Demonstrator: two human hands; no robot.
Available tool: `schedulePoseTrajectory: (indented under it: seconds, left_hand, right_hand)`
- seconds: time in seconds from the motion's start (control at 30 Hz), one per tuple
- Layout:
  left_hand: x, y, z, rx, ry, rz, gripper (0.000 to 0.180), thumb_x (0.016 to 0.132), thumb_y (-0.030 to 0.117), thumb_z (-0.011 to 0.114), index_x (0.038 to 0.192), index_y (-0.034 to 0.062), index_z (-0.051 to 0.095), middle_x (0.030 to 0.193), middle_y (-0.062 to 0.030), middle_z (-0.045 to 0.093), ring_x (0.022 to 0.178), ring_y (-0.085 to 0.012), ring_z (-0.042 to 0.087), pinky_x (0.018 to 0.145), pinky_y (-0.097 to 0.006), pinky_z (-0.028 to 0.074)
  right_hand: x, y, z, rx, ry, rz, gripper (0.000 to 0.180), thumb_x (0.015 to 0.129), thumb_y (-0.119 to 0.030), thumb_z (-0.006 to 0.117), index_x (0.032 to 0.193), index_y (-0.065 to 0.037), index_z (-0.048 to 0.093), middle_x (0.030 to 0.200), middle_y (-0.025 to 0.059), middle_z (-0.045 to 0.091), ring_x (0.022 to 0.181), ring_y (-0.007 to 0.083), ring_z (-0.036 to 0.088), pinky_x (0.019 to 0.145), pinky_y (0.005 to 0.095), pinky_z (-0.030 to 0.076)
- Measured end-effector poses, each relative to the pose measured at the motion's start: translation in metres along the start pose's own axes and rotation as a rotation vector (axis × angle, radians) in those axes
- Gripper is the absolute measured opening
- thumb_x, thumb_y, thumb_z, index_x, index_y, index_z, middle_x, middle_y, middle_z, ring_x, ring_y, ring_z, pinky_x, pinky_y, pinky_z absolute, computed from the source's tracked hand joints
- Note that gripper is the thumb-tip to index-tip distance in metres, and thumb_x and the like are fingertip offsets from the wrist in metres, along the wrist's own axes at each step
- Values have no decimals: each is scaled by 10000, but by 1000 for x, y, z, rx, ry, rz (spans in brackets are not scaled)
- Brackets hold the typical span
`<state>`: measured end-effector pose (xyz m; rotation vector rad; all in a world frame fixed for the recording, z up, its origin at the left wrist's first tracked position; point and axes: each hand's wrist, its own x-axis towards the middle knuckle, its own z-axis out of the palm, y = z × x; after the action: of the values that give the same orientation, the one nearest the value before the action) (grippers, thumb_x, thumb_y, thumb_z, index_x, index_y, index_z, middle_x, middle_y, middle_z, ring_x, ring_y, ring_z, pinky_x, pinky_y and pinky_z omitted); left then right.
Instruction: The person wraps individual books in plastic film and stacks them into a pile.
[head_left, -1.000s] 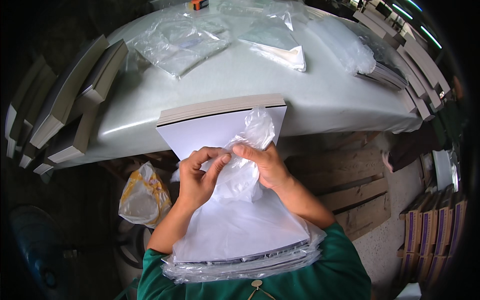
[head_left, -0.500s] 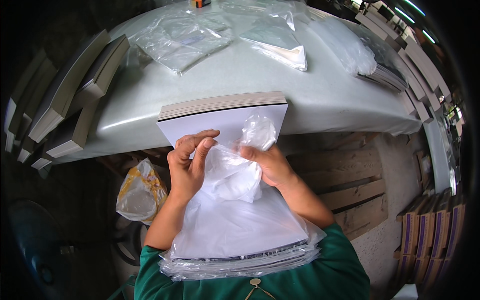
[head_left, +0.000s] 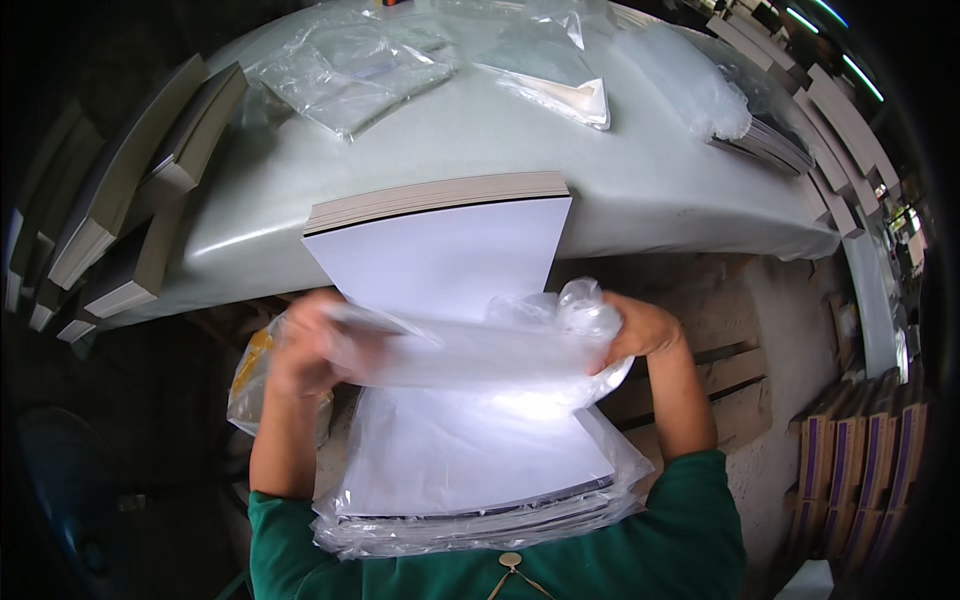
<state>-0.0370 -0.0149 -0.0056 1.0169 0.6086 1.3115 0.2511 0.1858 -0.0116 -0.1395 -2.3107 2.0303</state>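
Observation:
A clear plastic bag (head_left: 465,358) is stretched wide between my two hands. My left hand (head_left: 303,348), smeared by motion, grips its left end. My right hand (head_left: 643,328) is closed round the bunched right end. Beyond the bag, a thick stack of boards or sheets (head_left: 440,255) with a white face leans against the table edge, its pale layered edge uppermost. Below my hands, on my lap, lies a pile in clear plastic (head_left: 480,460) with a white top sheet. The stretched bag hides where the two stacks meet.
The covered table (head_left: 650,170) carries clear plastic bags (head_left: 355,75), a folded plastic packet (head_left: 560,80) and a plastic bundle (head_left: 690,85). Thick stacks (head_left: 130,180) stand at its left; more line the right. A plastic sack (head_left: 255,390) hangs below left; cartons (head_left: 860,460) stand lower right.
My hands have moved apart, left hand leftward and right hand rightward. The bag, bunched between them before, is now pulled out wide.

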Motion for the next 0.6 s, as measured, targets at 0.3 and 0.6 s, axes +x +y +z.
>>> schedulePoseTrajectory:
  seconds: [0.3,0.6]
  left_hand:
    - [-16,-18,-7,-95,280,83,212,871,237,467,830,56,569,689,-7,545,635,-150,563,704,-334,488]
    - [-32,-27,-12,-79,-48,217,162,725,216,585,655,78,539,634,-53,560,658,-207,542,775,-395,422]
  right_hand:
    - [1,38,10,721,25,-31,295,788,-314,594,913,-54,526,606,30,526,571,111,503,469,234,390]
    - [29,18,44,655,827,-37,481,678,-58,619,1134,-46,468,754,14,541,651,110,522,593,234,431]
